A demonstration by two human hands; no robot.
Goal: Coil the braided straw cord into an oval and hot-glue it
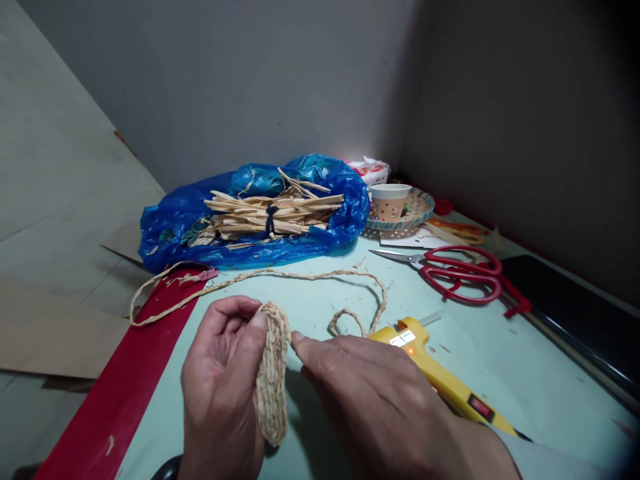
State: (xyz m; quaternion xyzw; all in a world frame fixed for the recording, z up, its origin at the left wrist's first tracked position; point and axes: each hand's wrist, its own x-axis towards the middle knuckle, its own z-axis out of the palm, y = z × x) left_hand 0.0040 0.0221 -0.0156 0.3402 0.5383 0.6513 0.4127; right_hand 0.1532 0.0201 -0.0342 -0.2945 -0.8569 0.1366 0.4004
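My left hand (pixel 225 380) is closed around a flat, oblong piece of coiled straw braid (pixel 273 387), held upright with the thumb along its left side. Index finger and thumb of my right hand (pixel 370 387) are pinched at the piece's upper right edge, where a bit of straw cord shows at the fingertip; the other fingers are hidden beneath the hand. A twisted straw cord (pixel 300 273) runs in a long loop across the table behind both hands. Beside and partly behind my right hand lies a yellow glue gun (pixel 450 380) with an orange light lit and a clear glue stick in it.
Red-handled scissors (pixel 460 273) lie at the right, near a black flat object (pixel 575 320). Behind, a blue plastic bag (pixel 165 230) holds a tied straw bundle (pixel 300 217). A paper cup (pixel 390 203) stands in a woven basket (pixel 423 210). A red strip (pixel 130 373) borders the table's left side.
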